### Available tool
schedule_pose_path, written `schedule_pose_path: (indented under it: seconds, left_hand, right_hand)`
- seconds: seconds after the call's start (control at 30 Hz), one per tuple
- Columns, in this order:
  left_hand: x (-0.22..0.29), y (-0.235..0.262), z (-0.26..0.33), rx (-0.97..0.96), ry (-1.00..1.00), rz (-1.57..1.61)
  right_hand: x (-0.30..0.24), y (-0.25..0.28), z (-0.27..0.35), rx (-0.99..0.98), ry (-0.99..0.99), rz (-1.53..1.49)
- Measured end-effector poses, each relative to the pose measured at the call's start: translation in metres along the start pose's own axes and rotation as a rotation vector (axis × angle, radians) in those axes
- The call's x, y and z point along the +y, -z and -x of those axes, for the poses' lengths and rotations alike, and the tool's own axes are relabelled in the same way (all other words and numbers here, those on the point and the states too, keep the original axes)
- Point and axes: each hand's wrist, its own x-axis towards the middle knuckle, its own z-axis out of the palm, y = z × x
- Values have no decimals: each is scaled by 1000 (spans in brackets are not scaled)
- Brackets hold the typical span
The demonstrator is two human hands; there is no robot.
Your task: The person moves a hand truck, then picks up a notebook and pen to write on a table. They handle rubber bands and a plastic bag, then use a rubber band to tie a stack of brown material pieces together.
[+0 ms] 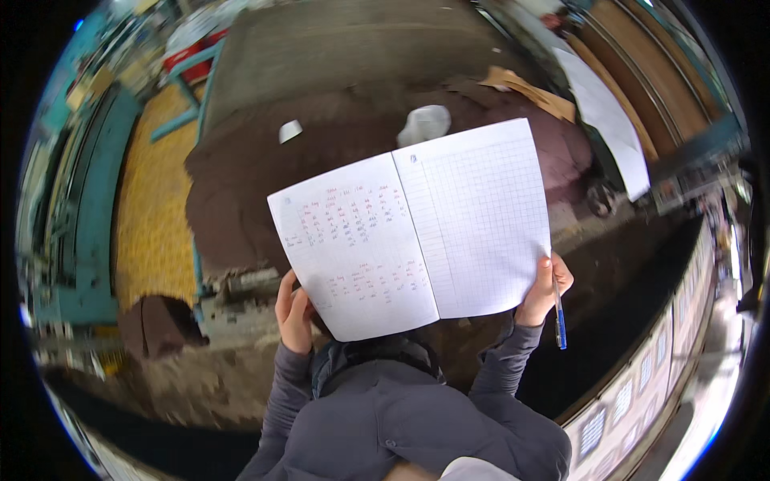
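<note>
An exercise book [481, 224] lies spread wide between my hands, held up in front of my body. Handwriting in red and dark ink covers much of its left page; the right page is squared and mostly blank. My left hand [294, 313] grips the lower left edge, thumb near the page and fingers partly hidden behind. At the lower right edge, my right hand [545, 290] is closed on the book and also keeps a pen [560, 321] with a blue end, which points down past the cover.
Dark brown fabric [241, 192] is heaped on a worn table [321, 48] beyond the book. On it are a crumpled whitish item [425, 124], a small white scrap [290, 131] and brown paper [533, 92]. Teal machinery [84, 216] stands left, beside a yellow floor panel [156, 192].
</note>
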Motion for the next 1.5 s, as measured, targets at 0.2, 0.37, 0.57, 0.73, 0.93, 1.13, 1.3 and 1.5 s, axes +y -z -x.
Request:
schedule_pose_path:
  seconds: [0.2, 0.37, 0.57, 0.73, 0.93, 1.13, 1.3, 1.5]
  left_hand:
    - [-9, -18, -20, -240, 44, -398]
    - [-11, -30, -24, -372, -34, -573]
    - [-12, -43, -13, -314, -137, -749]
    - [-16, -38, -1, -345, -306, -849]
    - [-23, -41, 6, -377, -616, -1072]
    - [-28, -40, 8, -299, -711, -1103]
    - [-34, -34, 8, -288, -715, -1099]
    - [-32, -29, 15, -240, -719, -1143]
  right_hand:
    - [-22, 65, 4, 366, 78, 220]
    - [-35, 93, -2, 608, 165, 436]
    - [-42, 83, -36, 656, 191, 271]
    - [-31, 34, -78, 496, 188, 124]
    - [7, -90, -131, 268, 98, -179]
    - [46, -239, -138, -12, -14, -328]
    - [65, -344, -102, -4, -247, -657]
    - [169, -410, -51, -76, -475, -569]
